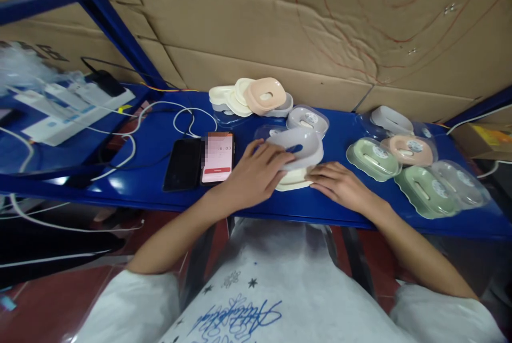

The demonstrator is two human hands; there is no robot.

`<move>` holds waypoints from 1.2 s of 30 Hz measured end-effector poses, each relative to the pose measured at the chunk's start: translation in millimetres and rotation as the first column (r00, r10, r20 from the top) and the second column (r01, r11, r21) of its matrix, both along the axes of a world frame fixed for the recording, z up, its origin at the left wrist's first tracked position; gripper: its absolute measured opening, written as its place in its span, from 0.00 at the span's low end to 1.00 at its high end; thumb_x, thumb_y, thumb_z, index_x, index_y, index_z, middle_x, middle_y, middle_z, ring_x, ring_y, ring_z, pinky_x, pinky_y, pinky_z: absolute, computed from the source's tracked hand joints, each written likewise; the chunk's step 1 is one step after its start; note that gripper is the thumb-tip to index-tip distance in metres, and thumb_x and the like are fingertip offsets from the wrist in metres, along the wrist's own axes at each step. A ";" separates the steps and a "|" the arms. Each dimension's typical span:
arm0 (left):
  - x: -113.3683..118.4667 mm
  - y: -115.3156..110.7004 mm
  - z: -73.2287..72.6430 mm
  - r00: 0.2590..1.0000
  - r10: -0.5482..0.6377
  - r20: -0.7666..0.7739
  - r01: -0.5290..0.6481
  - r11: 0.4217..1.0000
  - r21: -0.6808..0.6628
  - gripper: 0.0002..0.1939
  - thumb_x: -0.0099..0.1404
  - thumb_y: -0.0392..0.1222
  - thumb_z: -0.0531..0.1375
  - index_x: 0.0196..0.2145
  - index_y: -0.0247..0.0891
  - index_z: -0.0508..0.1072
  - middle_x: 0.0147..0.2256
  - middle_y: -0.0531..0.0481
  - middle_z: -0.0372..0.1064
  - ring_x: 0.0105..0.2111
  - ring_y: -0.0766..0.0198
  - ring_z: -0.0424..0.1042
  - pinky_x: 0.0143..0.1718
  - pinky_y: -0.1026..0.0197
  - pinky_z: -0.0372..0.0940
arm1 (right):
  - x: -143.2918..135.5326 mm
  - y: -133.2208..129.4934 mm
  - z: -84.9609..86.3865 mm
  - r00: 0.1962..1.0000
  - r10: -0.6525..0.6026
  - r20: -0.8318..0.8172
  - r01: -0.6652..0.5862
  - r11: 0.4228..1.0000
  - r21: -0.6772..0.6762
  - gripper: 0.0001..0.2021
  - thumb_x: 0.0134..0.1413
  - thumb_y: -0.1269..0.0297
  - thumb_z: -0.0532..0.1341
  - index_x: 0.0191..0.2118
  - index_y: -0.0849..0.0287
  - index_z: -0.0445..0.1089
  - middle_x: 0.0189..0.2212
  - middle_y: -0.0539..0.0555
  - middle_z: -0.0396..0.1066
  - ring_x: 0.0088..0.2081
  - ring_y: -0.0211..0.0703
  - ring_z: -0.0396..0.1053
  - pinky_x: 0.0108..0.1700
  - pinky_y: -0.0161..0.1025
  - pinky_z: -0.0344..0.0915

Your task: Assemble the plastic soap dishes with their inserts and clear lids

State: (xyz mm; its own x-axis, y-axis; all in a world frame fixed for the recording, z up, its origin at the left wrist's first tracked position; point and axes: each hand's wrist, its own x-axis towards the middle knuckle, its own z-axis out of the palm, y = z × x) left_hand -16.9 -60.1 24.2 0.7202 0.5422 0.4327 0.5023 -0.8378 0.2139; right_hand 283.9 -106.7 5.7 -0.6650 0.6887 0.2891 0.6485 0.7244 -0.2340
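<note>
A pale lavender oval dish with a slot in it [309,145], resembling a soap dish, is tilted up in front of me. My left hand [261,169] is closed on its near left side, fingers over the edge. Beneath it, a cream oval dish [294,180] lies low at the shelf's front edge. My right hand [340,183] has its fingertips together on the right rim of this cream piece. The lavender dish partly hides the cream one. Just behind stands a clear plastic cover with a round label [309,119].
Cream and peach dishes [266,96] are piled at the back. On the right sit several packaged dishes, including a green one [428,191] and a peach one [410,148]. Two phones [183,164], white cables and a power strip [76,113] occupy the left. Cardboard [256,28] walls the back.
</note>
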 end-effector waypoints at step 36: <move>0.8 72.8 -3.9 0.978 0.096 -0.186 -0.131 0.974 -0.186 0.23 0.81 0.43 0.54 0.69 0.40 0.69 0.68 0.43 0.70 0.67 0.50 0.70 0.69 0.47 0.64 | -13.1 42.1 -29.1 0.996 -0.022 -0.091 0.042 0.974 0.221 0.38 0.66 0.41 0.66 0.74 0.54 0.59 0.66 0.67 0.68 0.67 0.65 0.66 0.66 0.62 0.59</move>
